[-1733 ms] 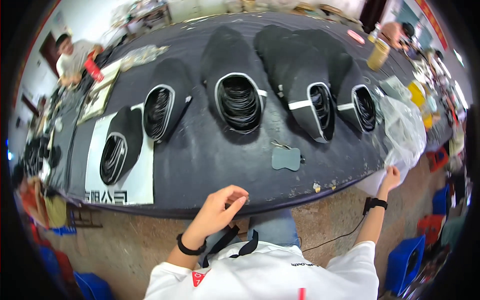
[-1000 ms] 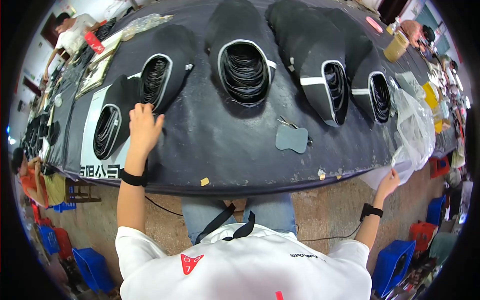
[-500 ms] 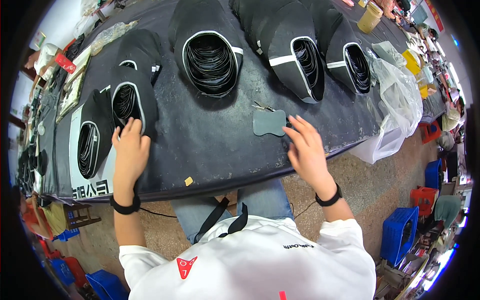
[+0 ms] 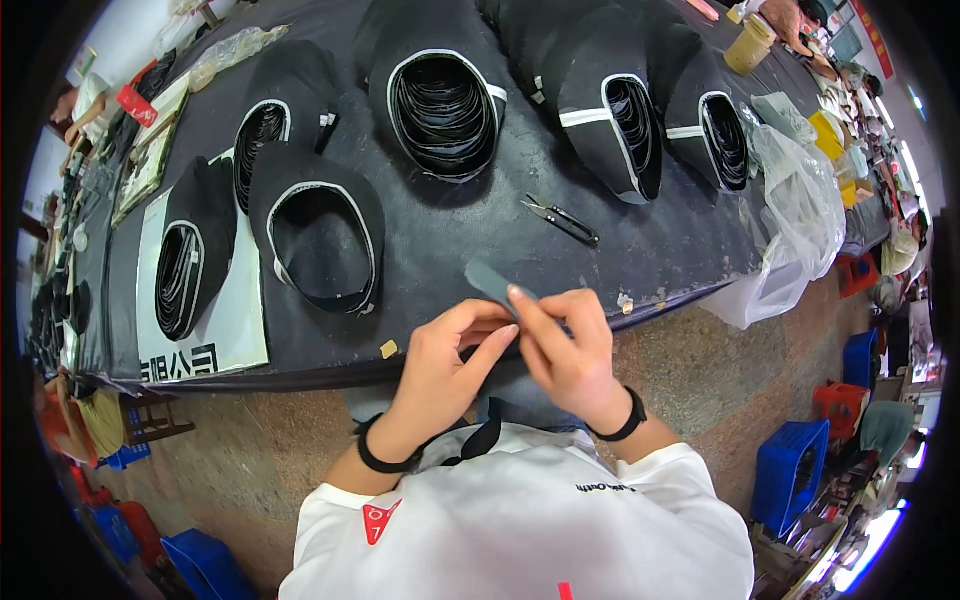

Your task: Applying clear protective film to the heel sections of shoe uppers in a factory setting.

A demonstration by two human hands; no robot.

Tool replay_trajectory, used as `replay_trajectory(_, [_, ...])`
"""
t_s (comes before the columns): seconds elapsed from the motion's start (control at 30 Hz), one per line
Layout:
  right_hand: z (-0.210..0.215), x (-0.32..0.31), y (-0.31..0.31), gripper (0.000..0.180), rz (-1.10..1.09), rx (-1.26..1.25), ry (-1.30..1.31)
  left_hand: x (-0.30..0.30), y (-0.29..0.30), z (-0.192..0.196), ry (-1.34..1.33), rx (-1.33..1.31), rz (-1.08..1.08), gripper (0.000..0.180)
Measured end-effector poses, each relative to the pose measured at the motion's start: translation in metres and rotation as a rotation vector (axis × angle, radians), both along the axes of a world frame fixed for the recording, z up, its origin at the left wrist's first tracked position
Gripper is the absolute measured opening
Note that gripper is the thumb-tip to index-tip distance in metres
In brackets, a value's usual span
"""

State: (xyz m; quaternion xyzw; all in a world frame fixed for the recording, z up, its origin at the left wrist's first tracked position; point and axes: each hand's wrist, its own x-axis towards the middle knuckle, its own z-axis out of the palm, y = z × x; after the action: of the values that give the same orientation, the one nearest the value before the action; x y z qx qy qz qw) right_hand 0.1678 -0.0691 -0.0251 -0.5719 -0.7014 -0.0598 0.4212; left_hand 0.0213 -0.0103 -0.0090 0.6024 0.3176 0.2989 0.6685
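Grey piece [image 4: 488, 280]: thin, tilted, held above the near part of the table [image 4: 470, 235], toward the person from the snips
Right hand [image 4: 578, 352]: fingers bent and closed on the lower end of the grey piece, forefinger laid along the surface
Left hand [image 4: 440, 368]: thumb and forefinger curved, tips brought close together just beside the right fingers; cannot tell whether gripping the grey piece too
Front black sleeve [image 4: 320, 168]: pale-rimmed, mouth toward the person, hollow dark inside, just right of the left black sleeve
Left black sleeve [image 4: 208, 208]: on a white board [image 4: 236, 335], narrow mouth packed with folded dark layers
Rear left sleeve [image 4: 295, 85]: partly hidden by the front black sleeve, dark layers inside
Middle sleeve [image 4: 425, 35]: widest mouth of the packed ones, filled with many nested black layers
Right-hand pair: nearer sleeve [image 4: 580, 85] and outer sleeve [image 4: 680, 65], side by side, both stuffed with black layers, white band across each
Snips [image 4: 565, 220]: dark handles, lying on the table between the hands and the nearer sleeve
Clear plastic bag [image 4: 800, 195]: crumpled, hanging over the right table edge, contents too unclear to tell
Jar [image 4: 750, 46]: yellowish, far right of the table, contents unclear
Blue crate [image 4: 785, 480]: on the floor at right, dark contents, kind unclear
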Motion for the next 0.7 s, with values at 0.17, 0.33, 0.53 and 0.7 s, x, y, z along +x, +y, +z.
replay_trajectory(0.17, [0.009,-0.015,-0.001,0.044,-0.010,0.012,-0.013,0.001,-0.005,0.002,-0.222,-0.203,0.162,0.011])
replay_trajectory(0.33, [0.011,-0.020,0.000,0.044,0.017,0.010,0.006,-0.007,-0.001,0.007,-0.161,-0.196,0.157,0.010])
replay_trajectory(0.53, [0.014,-0.020,-0.004,0.039,0.077,-0.078,0.210,-0.009,0.006,0.006,-0.144,-0.123,0.073,0.008])
replay_trajectory(0.7, [0.016,-0.018,-0.005,0.031,0.107,-0.171,0.478,-0.008,0.005,0.002,-0.194,-0.120,0.057,0.005])
